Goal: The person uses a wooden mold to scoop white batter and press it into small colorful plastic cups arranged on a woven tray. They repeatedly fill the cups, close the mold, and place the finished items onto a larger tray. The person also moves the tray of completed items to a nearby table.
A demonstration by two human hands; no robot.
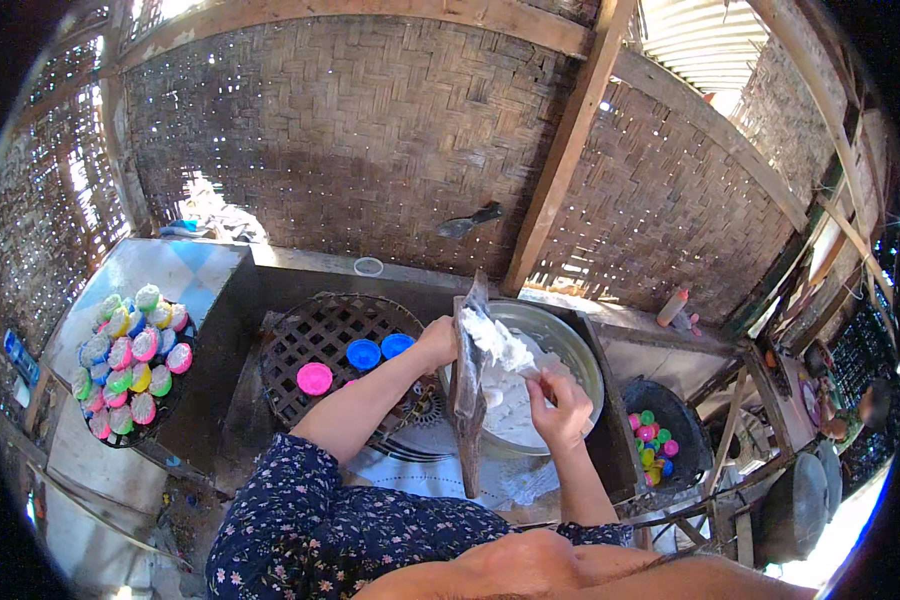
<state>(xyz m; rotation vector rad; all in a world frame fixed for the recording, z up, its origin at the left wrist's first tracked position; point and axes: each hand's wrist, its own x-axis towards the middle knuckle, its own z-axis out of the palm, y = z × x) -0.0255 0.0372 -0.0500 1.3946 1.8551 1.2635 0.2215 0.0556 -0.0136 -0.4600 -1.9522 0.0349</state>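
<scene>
My left hand [437,343] is closed on the edge of a long, worn wooden board [467,400], tilted up on its side over a large metal basin [592,372]. A lump of white, crumbly or doughy stuff [500,342] clings to the board's right face. Beside it, my right hand [562,410] pinches a thin, whitish flat piece [547,368] against or close to that lump; its exact kind is unclear. More white stuff coats the inside of the basin. A woven round tray [300,325] lies left of the board, bearing pink cups [314,378] and blue cups [365,353].
At the left, a dark round tray [150,432] on a tiled counter [195,270] carries many colourful cups with white contents. A black tub [685,465] at the right holds small coloured cups. A bottle [672,308] stands on the ledge by the woven wall [360,150].
</scene>
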